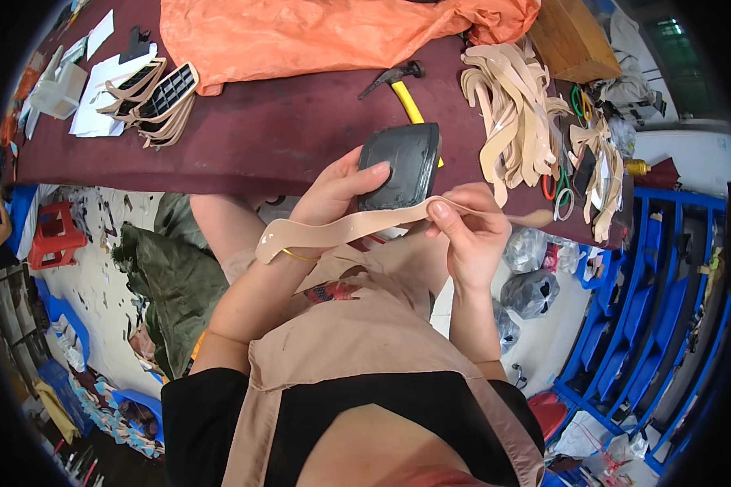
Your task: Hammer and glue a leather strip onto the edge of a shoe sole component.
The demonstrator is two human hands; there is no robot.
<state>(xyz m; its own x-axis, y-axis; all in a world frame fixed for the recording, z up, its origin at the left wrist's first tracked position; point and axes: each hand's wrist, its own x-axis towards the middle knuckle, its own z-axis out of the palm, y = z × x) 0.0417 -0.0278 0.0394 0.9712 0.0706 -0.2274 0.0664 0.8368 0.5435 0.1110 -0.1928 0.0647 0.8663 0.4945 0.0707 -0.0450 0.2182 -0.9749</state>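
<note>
Step in hand, as a judgement: the person is running a tan strip between both hands, probably smoothing or checking it against the black block.

To do it well, by my read:
- keep the strip flat, no twist, glossy face up
- hold light tension between the two grips so the middle doesn't sag
- keep the loose left end off the apron

Left to right:
- Free end of the strip hangs left of and below the left hand, curling near the wrist with its gold bangle.
- Left hand: fingers spread, not fisted; thumb lies on the front face of the black block, strip passes just under the palm. Whether it pinches the strip or only backs it, cannot tell.
- Black block sits between the hands, touching the left thumb, at the near edge of the bench.
- Right hand: thumb and fingers pinched closed on the strip, near its right end; a short tail sticks out to the right.
- Hands are apart, joined only by the strip.

Beyond the hands: yellow-handled hammer just behind the block, pile of similar tan strips to the upper right of the right hand.
</note>
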